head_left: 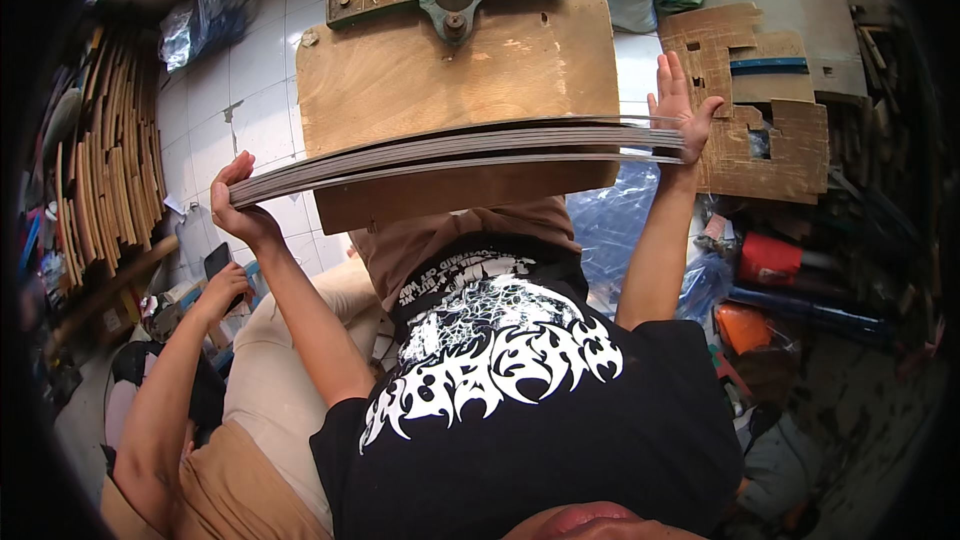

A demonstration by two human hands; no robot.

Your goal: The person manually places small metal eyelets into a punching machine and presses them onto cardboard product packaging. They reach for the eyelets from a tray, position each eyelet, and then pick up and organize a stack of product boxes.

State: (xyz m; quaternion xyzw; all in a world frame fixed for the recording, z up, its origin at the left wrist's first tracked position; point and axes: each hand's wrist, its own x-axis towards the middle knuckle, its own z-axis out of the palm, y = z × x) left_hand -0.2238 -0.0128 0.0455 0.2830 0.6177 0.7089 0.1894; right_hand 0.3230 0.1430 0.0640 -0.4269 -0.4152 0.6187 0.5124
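A stack of long, thin grey sheets [460, 147], seen nearly edge-on, spans the space between my two hands above the wooden board [450, 80]. The layers bow slightly and fan apart, most of all toward the right end. My left hand [240, 202] is cupped round the left end, its fingers curled against the edges. At the other end, my right hand [686, 118] has its palm pressed to the sheet ends, with fingers stretched upward and the thumb spread out. Whether the lower edges rest on the board is hidden.
A green machine base [455, 15] with trays of small metal parts stands at the board's far side. Cut-out wooden panels [760, 150] lie on the right, and stacked wood strips [110, 170] at left. Close on my left, another person's hand [228, 290] holds a phone [217, 259].
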